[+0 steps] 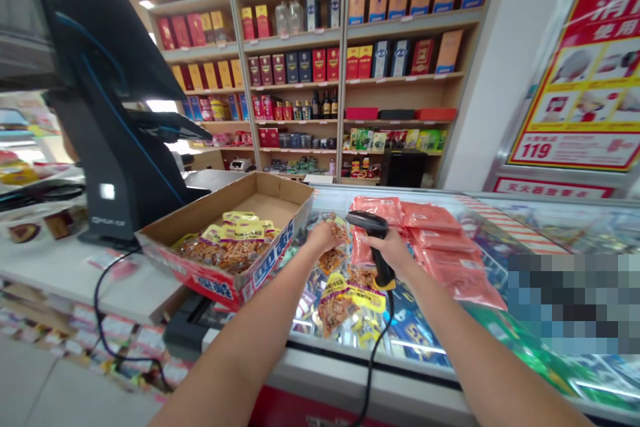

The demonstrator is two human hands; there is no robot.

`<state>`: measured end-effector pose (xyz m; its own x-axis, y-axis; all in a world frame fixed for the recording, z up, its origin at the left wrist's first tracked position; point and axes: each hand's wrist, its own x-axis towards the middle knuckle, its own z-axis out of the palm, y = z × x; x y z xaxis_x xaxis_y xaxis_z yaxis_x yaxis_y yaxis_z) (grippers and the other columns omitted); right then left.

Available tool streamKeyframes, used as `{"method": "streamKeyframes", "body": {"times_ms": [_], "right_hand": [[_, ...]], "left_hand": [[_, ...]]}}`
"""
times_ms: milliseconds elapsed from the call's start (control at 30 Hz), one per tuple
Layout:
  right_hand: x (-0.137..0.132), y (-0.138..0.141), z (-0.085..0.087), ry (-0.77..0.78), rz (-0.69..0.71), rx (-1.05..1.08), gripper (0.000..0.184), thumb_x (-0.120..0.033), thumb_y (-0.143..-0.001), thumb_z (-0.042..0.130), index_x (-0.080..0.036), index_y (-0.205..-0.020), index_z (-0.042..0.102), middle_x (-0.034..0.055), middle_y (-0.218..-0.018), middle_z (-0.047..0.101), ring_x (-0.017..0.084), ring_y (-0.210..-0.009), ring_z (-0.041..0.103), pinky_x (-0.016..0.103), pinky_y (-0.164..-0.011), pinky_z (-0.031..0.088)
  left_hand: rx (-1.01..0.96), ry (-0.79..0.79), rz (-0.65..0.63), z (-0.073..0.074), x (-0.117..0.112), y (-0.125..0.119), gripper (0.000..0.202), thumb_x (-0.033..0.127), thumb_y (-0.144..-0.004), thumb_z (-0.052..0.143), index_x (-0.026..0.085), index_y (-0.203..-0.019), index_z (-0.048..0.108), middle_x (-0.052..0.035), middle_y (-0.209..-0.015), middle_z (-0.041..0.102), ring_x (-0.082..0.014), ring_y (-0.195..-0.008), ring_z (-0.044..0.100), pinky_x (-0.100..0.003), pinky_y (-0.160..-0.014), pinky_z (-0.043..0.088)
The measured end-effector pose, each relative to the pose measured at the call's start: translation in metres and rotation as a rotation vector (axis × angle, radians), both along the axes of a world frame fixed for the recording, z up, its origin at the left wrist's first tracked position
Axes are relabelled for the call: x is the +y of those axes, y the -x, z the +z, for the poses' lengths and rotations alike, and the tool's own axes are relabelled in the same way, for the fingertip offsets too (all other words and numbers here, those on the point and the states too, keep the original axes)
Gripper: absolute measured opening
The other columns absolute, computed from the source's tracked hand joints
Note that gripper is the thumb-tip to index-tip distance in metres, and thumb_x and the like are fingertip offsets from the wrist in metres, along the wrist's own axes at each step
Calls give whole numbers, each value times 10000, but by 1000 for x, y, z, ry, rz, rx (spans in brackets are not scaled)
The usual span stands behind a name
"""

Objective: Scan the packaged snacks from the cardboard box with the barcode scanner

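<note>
My left hand point(321, 238) grips a small snack packet point(339, 230) over the chest freezer's lid. My right hand point(393, 247) is shut around the handle of a black corded barcode scanner point(367, 222), whose head sits close to that packet. Its black cable point(373, 360) drops over the freezer's front edge. More yellow-labelled snack packets point(335, 307) lie below my hands. Left of them, a cardboard tray point(250, 267) holds similar packets. Pink-red packets point(440, 247) lie to the right.
A black till terminal point(115, 114) stands on the white counter point(90, 274) at left, with a cable trailing down. Wooden shelves point(320, 80) of boxed goods and bottles fill the back wall. A red and yellow poster point(575, 80) hangs at right.
</note>
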<state>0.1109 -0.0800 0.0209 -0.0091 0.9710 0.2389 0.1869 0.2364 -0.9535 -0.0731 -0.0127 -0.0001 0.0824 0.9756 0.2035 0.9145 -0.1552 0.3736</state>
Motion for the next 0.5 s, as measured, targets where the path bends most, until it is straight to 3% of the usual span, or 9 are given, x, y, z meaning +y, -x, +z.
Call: {"method": "streamKeyframes", "body": {"times_ms": [100,233,300,367,500], "right_hand": [[1,0,-2,-8,1,-5,262,-406,-599,720,-183,-635,585,-36,-455,524,143,-423,499,265,-431,385],[3,0,-4,-6,13,-26,242,-398,-624,714,-184,-651,606,-31,-458,541,149,-419,515,266,-434,384],[5,-1,-6,-2,22,-22,243,-398,-620,722,-185,-656,611,-37,-442,530,149,-408,514,266,-435,385],[7,-1,-7,0,24,-16,249,-401,-610,727,-189,-633,596,-43,-427,510,145,-394,504,264,-429,381],[7,0,-8,1,5,-5,272,-410,-586,734,-192,-611,573,-50,-429,496,135,-384,491,252,-405,367]], "left_hand": [[55,55,-64,3,4,12,509,382,-653,771,192,-1116,675,-123,-1053,698,-282,-1000,659,-301,-853,481],[92,59,25,-1,7,23,354,494,-693,713,169,-832,707,-159,-965,704,-306,-967,662,-329,-828,484],[60,-24,70,-5,7,25,413,509,-638,751,170,-868,695,-171,-1070,683,-314,-1037,637,-345,-872,474],[-17,-73,30,-9,7,25,520,498,-571,797,187,-970,676,-150,-1129,670,-303,-1083,618,-337,-895,467],[-187,-37,-117,-9,9,23,554,407,-453,864,205,-930,667,-81,-921,712,-267,-961,653,-280,-808,483]]}}
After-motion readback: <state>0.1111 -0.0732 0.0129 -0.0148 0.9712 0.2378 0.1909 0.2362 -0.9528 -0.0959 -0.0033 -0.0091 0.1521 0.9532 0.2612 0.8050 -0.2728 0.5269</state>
